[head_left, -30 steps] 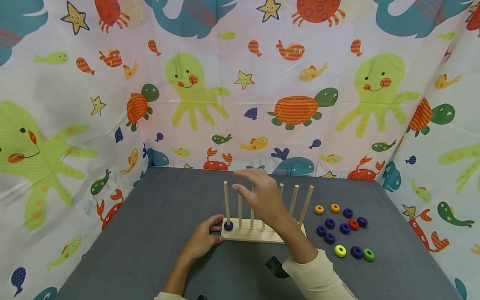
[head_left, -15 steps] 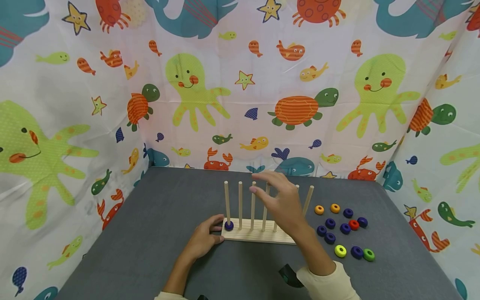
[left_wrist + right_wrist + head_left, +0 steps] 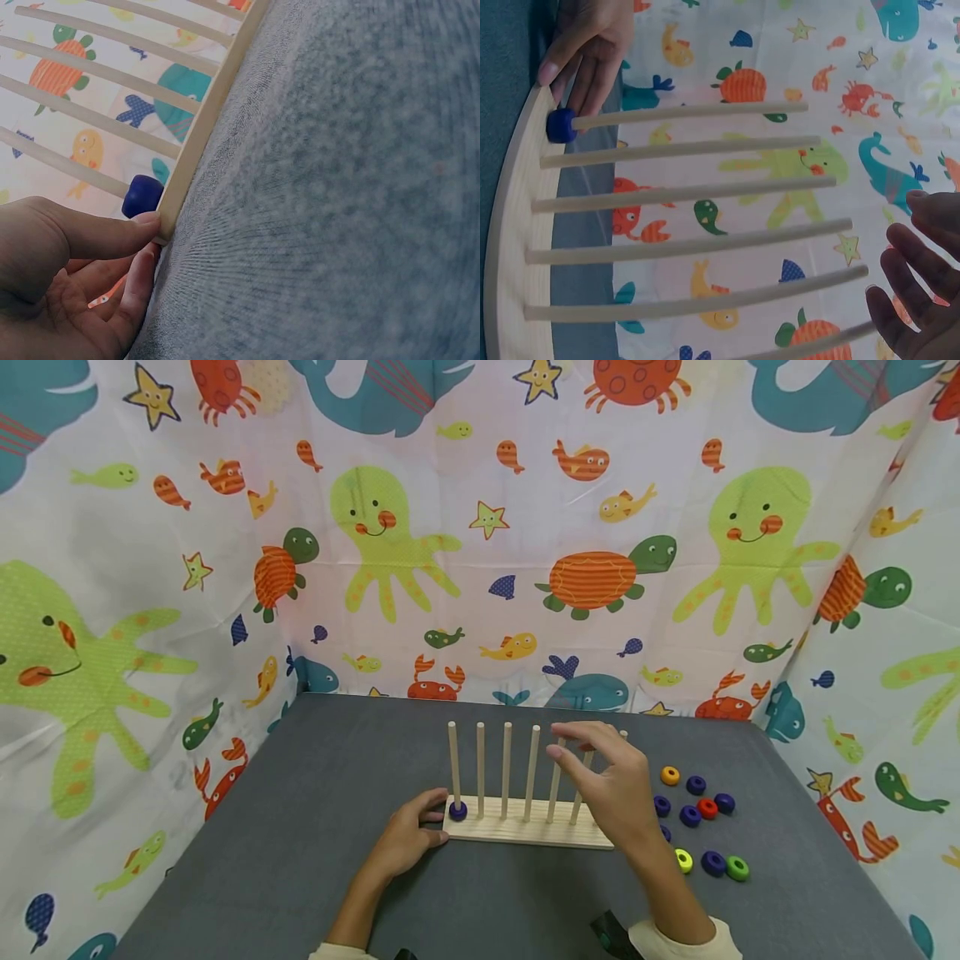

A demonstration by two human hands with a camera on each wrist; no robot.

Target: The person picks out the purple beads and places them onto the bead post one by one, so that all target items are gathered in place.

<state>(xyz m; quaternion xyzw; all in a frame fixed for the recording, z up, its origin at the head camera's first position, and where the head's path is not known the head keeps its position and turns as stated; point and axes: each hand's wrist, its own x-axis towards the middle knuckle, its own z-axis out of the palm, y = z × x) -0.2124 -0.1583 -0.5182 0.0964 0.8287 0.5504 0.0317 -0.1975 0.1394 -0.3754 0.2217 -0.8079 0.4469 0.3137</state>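
A pale wooden peg board [image 3: 517, 833] stands in the middle of the table with a row of several upright pegs. One dark blue bead [image 3: 458, 812] sits at the foot of its leftmost peg. With thumb and fingertips, my left hand [image 3: 405, 837] pinches the left end of the base; the left wrist view shows the thumb [image 3: 146, 220] at the corner beside the bead. My right hand [image 3: 617, 785] is raised at the tops of the right-hand pegs, thumb and index finger apart. Seen from the right wrist, its fingers [image 3: 889, 307] are loosely bent and hold nothing.
Loose beads lie on the grey table [image 3: 300, 860] right of the board: several blue ones [image 3: 714, 864], a red one [image 3: 707, 810], an orange one [image 3: 670, 776], a yellow one [image 3: 683, 861] and a green one [image 3: 737, 869]. A sea-animal curtain [image 3: 480, 568] surrounds the table.
My right hand has moved rightward along the peg tops, from near the second and third pegs to the right-hand ones. The left hand, board and blue bead stay put.
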